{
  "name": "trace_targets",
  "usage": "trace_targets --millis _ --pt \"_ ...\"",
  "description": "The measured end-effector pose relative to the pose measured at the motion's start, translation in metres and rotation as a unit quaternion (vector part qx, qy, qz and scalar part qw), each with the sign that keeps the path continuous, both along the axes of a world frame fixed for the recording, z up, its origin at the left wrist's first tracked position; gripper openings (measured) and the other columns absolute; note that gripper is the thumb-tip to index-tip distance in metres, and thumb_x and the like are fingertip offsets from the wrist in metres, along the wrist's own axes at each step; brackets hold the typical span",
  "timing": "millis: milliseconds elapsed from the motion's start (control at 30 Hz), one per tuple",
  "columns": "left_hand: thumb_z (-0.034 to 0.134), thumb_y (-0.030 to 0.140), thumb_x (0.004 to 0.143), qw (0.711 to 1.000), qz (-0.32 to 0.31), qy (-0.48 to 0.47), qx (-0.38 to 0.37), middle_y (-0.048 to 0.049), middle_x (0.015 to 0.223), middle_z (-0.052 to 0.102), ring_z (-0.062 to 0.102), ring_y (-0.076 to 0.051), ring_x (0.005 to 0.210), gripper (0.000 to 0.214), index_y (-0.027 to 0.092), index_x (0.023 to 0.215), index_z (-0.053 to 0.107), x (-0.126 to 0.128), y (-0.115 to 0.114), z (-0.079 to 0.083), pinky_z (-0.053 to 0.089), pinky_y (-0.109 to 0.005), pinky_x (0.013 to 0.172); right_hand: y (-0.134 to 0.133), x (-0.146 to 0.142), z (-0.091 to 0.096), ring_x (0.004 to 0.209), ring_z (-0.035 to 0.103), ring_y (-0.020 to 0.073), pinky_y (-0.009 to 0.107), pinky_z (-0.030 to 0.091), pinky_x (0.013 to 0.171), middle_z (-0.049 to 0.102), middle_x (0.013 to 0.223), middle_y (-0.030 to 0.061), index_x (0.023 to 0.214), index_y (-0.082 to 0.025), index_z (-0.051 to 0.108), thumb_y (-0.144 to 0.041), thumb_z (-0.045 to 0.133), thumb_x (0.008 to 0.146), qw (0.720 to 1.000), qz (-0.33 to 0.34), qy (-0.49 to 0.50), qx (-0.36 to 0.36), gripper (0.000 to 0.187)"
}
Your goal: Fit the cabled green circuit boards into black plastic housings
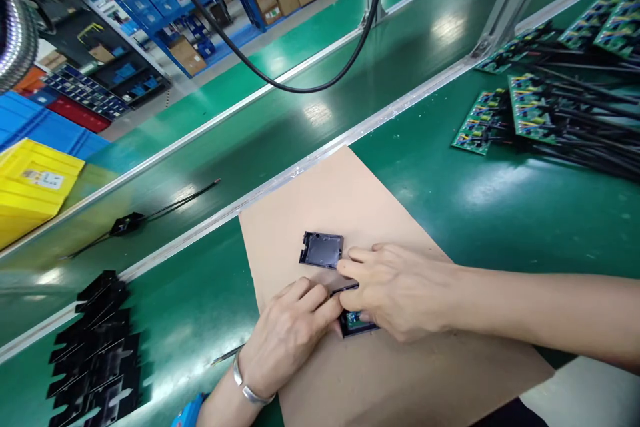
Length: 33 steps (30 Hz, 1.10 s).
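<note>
On the cardboard sheet [345,193], an open black plastic case [361,329] holds a small green circuit board [353,317]. My left hand [295,320] is closed on the case's left edge, thumb and finger pressed to it. From the right, my right hand [407,290] reaches over the same case, its fingers bent down onto the case's edge and inside, hiding much of the board. Just beyond my right fingertips lies a second black case half [323,250], hollow side up. A thin black cable [229,354] pokes out left of my left wrist.
Black plastic case parts [97,353] are piled at lower left. Several green circuit boards with black cables [533,110] lie at right. Across a metal rail [300,170] rests a black cabled unit [127,223], near a yellow bin [37,187]. A black cable [295,89] hangs overhead.
</note>
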<state>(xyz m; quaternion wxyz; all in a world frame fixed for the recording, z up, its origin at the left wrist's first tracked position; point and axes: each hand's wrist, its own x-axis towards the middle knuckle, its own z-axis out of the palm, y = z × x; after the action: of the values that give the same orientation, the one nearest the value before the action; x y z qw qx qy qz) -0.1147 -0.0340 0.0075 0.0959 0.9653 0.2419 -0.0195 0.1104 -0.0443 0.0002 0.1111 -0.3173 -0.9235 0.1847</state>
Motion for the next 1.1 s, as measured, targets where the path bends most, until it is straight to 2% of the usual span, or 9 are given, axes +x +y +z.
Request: trace_targets --millis 133,267,467,567,667,900,1000,1100 --pt "0.046 0.026 0.099 1.000 0.006 -0.018 -0.014 -0.0008 0.076 0.054 0.048 -0.018 0.073 0.017 0.020 0.088 0.058 0.001 -0.002 -0.002 0.041 -0.030 0.062 -0.002 -0.001 -0.004 0.079 0.047 0.0202 0.031 0.031 0.055 0.052 0.086 0.0023 0.083 -0.024 0.063 -0.021 0.068 0.071 1.000 -0.021 0.007 -0.015 0.014" --pt "0.046 0.033 0.098 0.999 0.025 -0.023 -0.027 -0.0015 0.080 0.054 0.047 -0.019 0.074 0.018 0.020 0.091 0.058 0.001 -0.003 -0.002 0.041 -0.030 0.063 -0.002 -0.002 -0.003 0.081 0.046 0.0206 0.031 0.032 0.057 0.053 0.086 0.0030 0.082 -0.023 0.063 -0.021 0.068 0.069 0.999 -0.040 0.020 -0.026 0.015" --pt "0.042 0.041 0.098 0.999 -0.020 0.008 -0.030 -0.0021 0.078 0.055 0.048 -0.020 0.075 0.028 0.020 0.094 0.060 -0.001 0.003 -0.004 0.042 -0.032 0.065 -0.001 0.001 -0.004 0.082 0.047 0.0206 0.031 0.036 0.060 0.054 0.086 0.0016 0.081 -0.024 0.061 -0.021 0.067 0.071 1.000 0.000 0.017 -0.026 0.012" --pt "0.035 0.049 0.097 0.995 -0.034 -0.031 -0.085 -0.0042 0.086 0.057 0.050 -0.019 0.080 0.039 0.020 0.106 0.060 -0.002 0.010 -0.008 0.044 -0.032 0.071 0.000 0.003 -0.009 0.085 0.049 0.0209 0.032 0.038 0.064 0.054 0.091 0.0021 0.086 -0.025 0.060 -0.025 0.067 0.072 0.999 -0.006 0.048 -0.019 0.015" --pt "0.030 0.054 0.096 0.989 -0.029 -0.065 -0.130 -0.0056 0.092 0.057 0.053 -0.019 0.085 0.045 0.022 0.109 0.060 -0.003 0.017 -0.009 0.045 -0.031 0.076 0.000 0.004 -0.012 0.087 0.050 0.0208 0.033 0.040 0.068 0.054 0.095 0.0029 0.085 -0.024 0.061 -0.027 0.067 0.073 0.997 -0.017 0.068 -0.025 0.014" --pt "0.032 0.054 0.096 0.990 -0.060 -0.016 -0.124 -0.0059 0.088 0.056 0.052 -0.022 0.086 0.044 0.024 0.114 0.059 0.000 0.020 -0.007 0.043 -0.036 0.079 -0.001 0.004 -0.012 0.083 0.047 0.0211 0.032 0.037 0.065 0.053 0.091 0.0026 0.093 -0.027 0.063 -0.025 0.065 0.074 0.998 -0.015 0.061 -0.024 0.020" --pt "0.036 0.053 0.096 0.985 -0.028 -0.074 -0.154 -0.0060 0.087 0.056 0.051 -0.022 0.082 0.040 0.021 0.105 0.059 -0.002 0.016 -0.012 0.041 -0.036 0.075 0.001 0.005 -0.012 0.084 0.048 0.0205 0.032 0.038 0.067 0.055 0.093 0.0029 0.086 -0.025 0.063 -0.026 0.064 0.077 0.997 -0.021 0.064 -0.030 0.010" --pt "0.051 0.049 0.093 0.975 0.016 -0.132 -0.176 -0.0049 0.087 0.057 0.051 -0.021 0.079 0.030 0.021 0.103 0.057 -0.006 0.012 -0.017 0.041 -0.034 0.072 0.002 0.009 -0.009 0.085 0.049 0.0197 0.032 0.039 0.071 0.058 0.090 0.0026 0.083 -0.023 0.064 -0.027 0.062 0.082 0.996 -0.017 0.076 -0.036 0.005"
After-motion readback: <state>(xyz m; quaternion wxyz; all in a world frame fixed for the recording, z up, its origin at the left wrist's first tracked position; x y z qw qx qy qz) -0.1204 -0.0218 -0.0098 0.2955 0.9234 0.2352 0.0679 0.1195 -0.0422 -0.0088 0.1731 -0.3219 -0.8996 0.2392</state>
